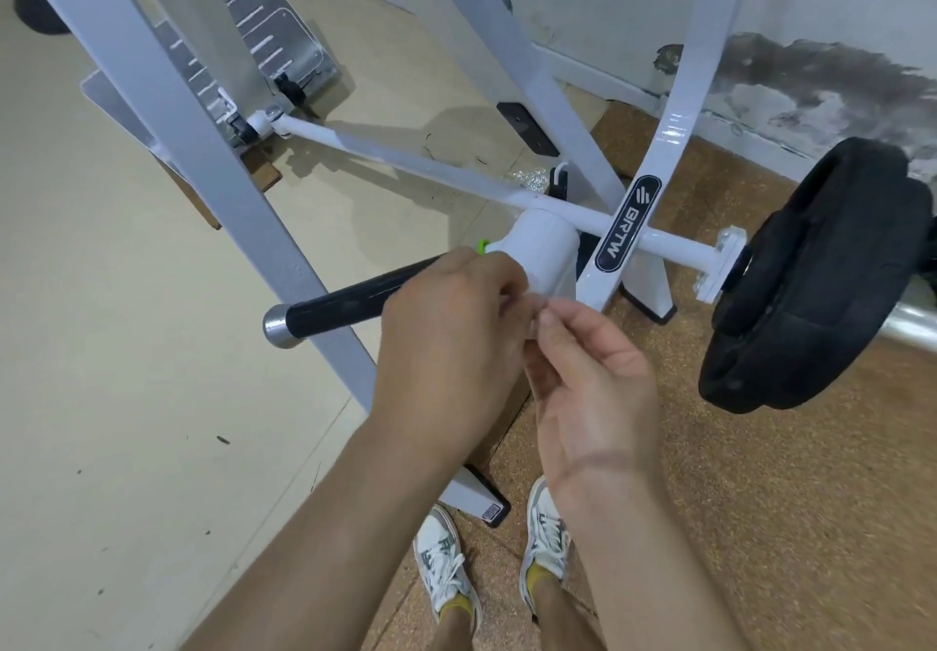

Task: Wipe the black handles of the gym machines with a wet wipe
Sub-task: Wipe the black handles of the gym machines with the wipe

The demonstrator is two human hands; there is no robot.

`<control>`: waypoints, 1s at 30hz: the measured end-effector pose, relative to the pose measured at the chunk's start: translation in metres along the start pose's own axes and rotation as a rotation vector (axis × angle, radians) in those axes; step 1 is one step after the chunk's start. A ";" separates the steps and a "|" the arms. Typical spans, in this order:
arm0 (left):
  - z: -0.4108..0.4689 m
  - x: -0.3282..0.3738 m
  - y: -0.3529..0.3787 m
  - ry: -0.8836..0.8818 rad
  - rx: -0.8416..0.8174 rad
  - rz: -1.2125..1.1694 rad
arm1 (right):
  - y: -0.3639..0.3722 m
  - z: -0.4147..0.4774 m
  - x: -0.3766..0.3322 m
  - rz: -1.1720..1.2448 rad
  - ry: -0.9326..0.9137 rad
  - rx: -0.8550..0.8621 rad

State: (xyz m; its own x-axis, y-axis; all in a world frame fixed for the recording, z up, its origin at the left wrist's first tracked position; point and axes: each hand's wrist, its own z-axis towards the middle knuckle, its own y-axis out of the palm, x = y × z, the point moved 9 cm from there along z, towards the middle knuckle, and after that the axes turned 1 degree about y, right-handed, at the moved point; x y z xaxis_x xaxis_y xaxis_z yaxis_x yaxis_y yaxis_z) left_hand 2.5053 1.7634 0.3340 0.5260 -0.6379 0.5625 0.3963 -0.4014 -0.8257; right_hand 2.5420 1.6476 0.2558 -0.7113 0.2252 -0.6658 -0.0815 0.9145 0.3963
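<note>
A black handle (350,303) with a silver end cap (279,326) sticks out to the left from the white machine frame (628,229). My left hand (446,341) is in front of the handle's inner end. Its fingers curl around a white round container (545,252) that has a small green part (483,246) at its edge. My right hand (593,381) meets it from the right. The right thumb and fingertips pinch a thin pale sheet (545,306), apparently a wipe, at the container. Most of the sheet is hidden by my fingers.
A grey slanted frame beam (213,158) crosses in front of the handle. Black weight plates (816,275) hang on a bar at the right. Metal footplates (274,37) sit at the upper left. My two shoes (545,529) stand on the brown floor below.
</note>
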 end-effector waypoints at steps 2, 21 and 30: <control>-0.001 -0.019 0.001 -0.237 -0.004 -0.288 | 0.010 -0.002 -0.017 -0.062 -0.099 -0.077; -0.017 -0.069 -0.025 -0.531 -0.031 -0.792 | 0.110 0.038 -0.077 -0.960 -0.327 -0.437; -0.009 -0.093 -0.049 -0.518 0.118 -0.820 | 0.151 0.009 -0.012 -1.043 0.005 -0.749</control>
State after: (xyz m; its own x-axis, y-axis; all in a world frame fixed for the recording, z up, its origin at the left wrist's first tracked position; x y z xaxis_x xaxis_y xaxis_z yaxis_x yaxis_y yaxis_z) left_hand 2.4300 1.8364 0.3223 0.3080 0.1888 0.9325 0.8445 -0.5056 -0.1767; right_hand 2.5448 1.7855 0.3181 -0.0765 -0.4824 -0.8726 -0.9682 0.2450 -0.0506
